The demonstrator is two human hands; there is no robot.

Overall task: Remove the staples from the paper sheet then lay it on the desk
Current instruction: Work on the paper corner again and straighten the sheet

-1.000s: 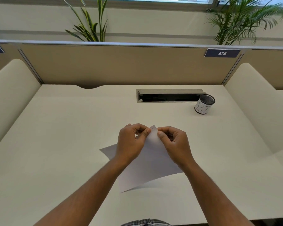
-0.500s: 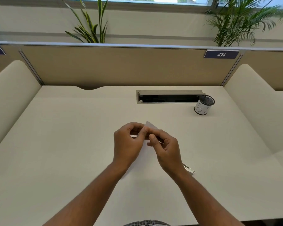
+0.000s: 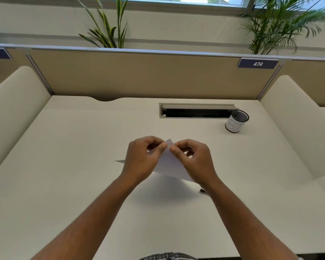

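Head camera looks forward, down over desk [image 3: 83, 166].

The left hand [image 3: 142, 160] covered the left part of the white paper sheet [image 3: 166, 162]. Any staples were too small to tell. A small dark object [image 3: 202, 190] lay mostly hidden behind the right wrist, and both forearms ran off the bottom edge.

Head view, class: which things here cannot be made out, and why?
- Staples: too small to see on the paper sheet, whose top corner both hands pinch.
- Dark object on the desk: mostly hidden by the right hand's wrist.
- Sheet's left part: covered by the left hand.
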